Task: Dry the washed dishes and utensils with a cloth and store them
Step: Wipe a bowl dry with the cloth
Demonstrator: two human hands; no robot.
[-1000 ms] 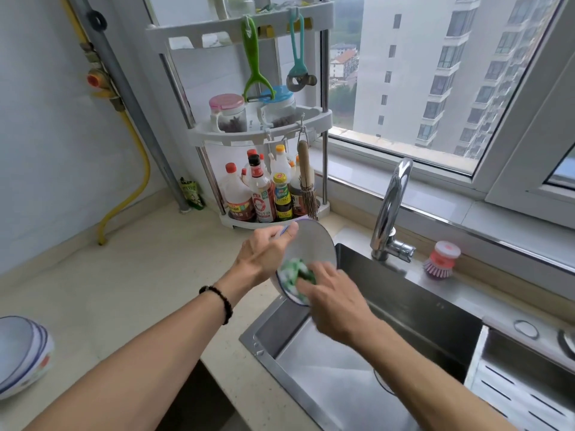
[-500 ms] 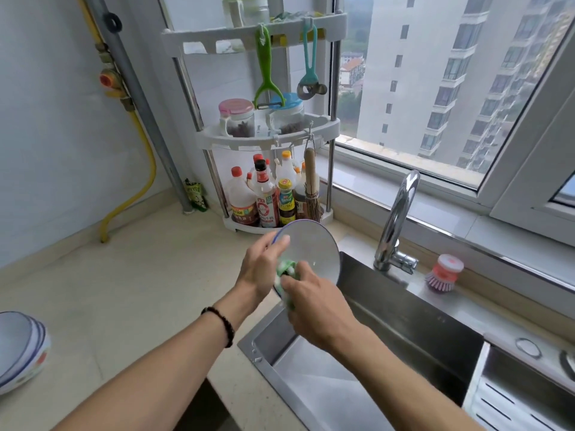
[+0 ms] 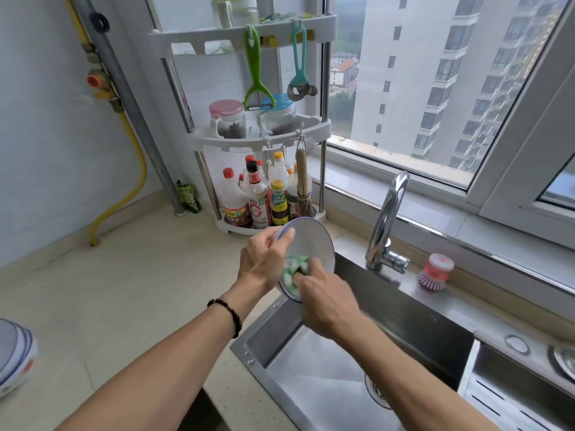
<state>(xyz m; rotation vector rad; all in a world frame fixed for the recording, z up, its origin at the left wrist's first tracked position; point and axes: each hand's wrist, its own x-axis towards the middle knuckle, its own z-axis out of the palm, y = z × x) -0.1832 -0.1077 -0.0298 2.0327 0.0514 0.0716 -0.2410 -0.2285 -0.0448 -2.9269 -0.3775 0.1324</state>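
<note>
counter (image 3: 130, 293), maybe stacked bowls (image 3: 14, 357)

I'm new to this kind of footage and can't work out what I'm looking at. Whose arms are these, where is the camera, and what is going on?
There is no machine here: a person wears a camera on their head, looking down at their own arms. The left hand grips a white bowl by its blue rim, tilted above the edge of the steel sink. The right hand presses a green-and-white cloth into the bowl, wiping it. At the far left edge, a stack of bowls sits on the counter. Behind stands a corner rack with bottles and jars; a tap and a pink dish brush sit by the window.
</note>
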